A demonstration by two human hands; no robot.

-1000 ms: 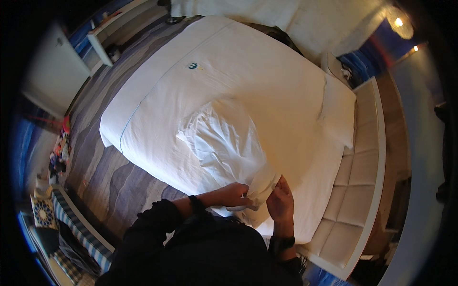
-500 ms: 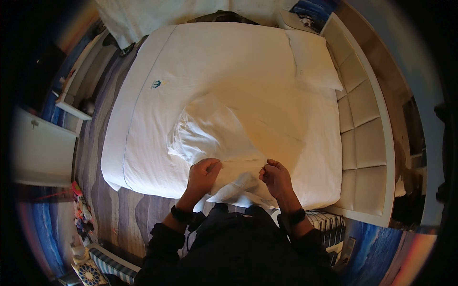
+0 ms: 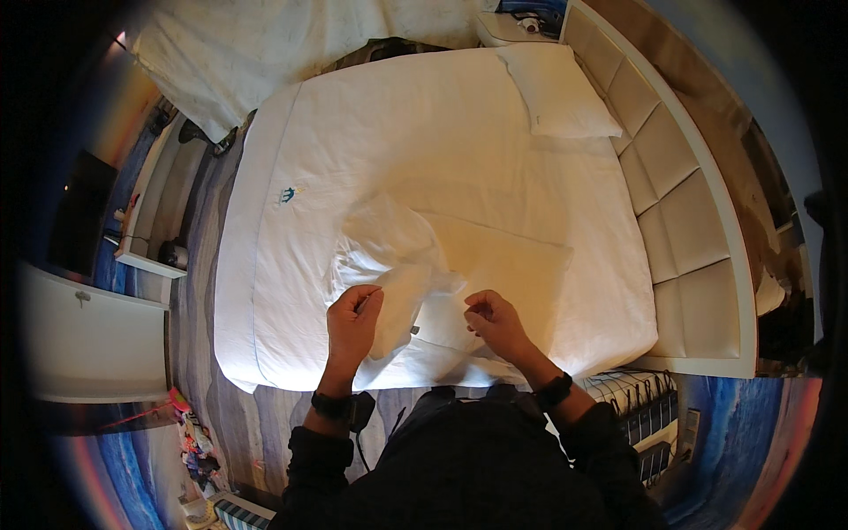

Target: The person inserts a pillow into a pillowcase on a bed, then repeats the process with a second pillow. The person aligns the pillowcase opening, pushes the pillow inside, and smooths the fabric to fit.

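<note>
A loose white cloth that looks like a pillowcase [image 3: 402,305] hangs between my hands at the near side of the bed, with a small dark tag on it. My left hand [image 3: 352,325] pinches its left edge between thumb and fingers. My right hand [image 3: 496,321] has its fingers curled at the right edge, closed on the fabric. Beyond them the cloth bunches into a rumpled heap [image 3: 380,231]. Beside this heap a flat cream-white piece [image 3: 512,265] lies on the white bed [image 3: 397,115]; whether it is a pillow or cloth I cannot tell.
A white pillow [image 3: 561,93] rests at the far right, against the padded headboard [image 3: 671,221]. A bedside table [image 3: 503,31] stands beyond the bed. To the left are a patterned floor [image 3: 199,336] and a shelf [image 3: 150,262]. A slatted case [image 3: 640,402] stands near my right arm.
My left hand has drawn the cloth's edge up and slightly left; my right hand has shifted a little left. A tag now shows on the cloth. The whole view has turned somewhat.
</note>
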